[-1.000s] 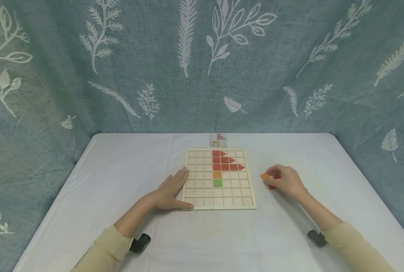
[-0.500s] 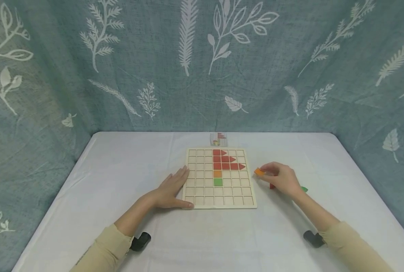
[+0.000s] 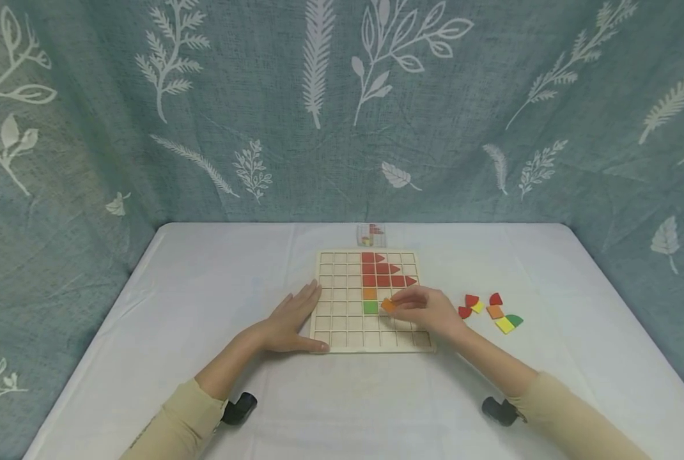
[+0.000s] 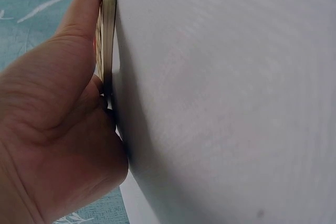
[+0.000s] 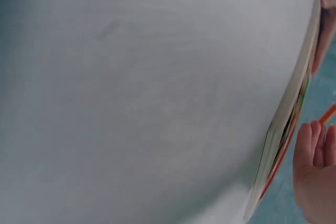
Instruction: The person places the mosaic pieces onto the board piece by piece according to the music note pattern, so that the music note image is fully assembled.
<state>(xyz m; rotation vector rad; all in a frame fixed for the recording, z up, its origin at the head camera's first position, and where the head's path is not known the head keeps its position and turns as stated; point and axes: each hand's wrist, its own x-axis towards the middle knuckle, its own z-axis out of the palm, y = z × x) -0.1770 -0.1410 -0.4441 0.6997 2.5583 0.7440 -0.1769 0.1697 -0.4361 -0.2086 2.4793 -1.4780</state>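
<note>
In the head view, which alone shows the loose quarter-round and square tiles point(image 3: 495, 312) and the far card point(image 3: 371, 236), the right hand point(image 3: 431, 312) pinches an orange tile point(image 3: 388, 305) over the gridded board point(image 3: 337, 324), while the left hand point(image 3: 287, 326), fingers straight, rests along its left edge, with white worktop point(image 3: 376, 402) spreading on the near side. The left wrist view shows the board's pale, flat-cut side against the left hand. In the right wrist view the orange tile appears as a thin strip beside the right fingertips.
</note>
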